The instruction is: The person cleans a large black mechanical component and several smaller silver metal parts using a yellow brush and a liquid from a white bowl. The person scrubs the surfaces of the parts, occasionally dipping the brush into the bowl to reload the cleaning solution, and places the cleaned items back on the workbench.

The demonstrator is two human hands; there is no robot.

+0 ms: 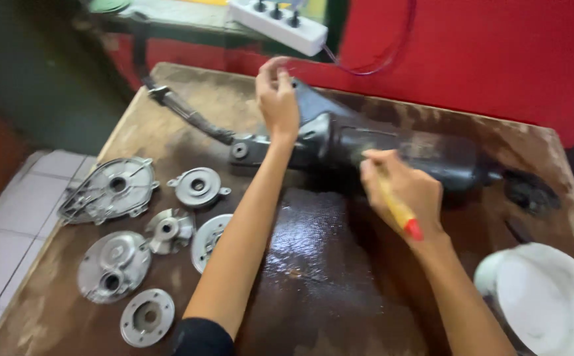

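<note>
Wooden worktable (340, 296), oil-wet at centre, carries a large dark metal casing (392, 148) across the upper middle of the frame, with six grey round covers and plates (113, 264) laid out at lower left and a white bowl (551, 296) at lower right. Left hand (277, 99) rests on the casing's top near its neck, fingers curled loosely, steadying it; right hand (402, 191) is closed around a yellow-handled tool (398, 209) with a red end, tip at the casing's side. Judged: cleaning or scraping is underway, and the next stroke needs the casing held firmly.
</note>
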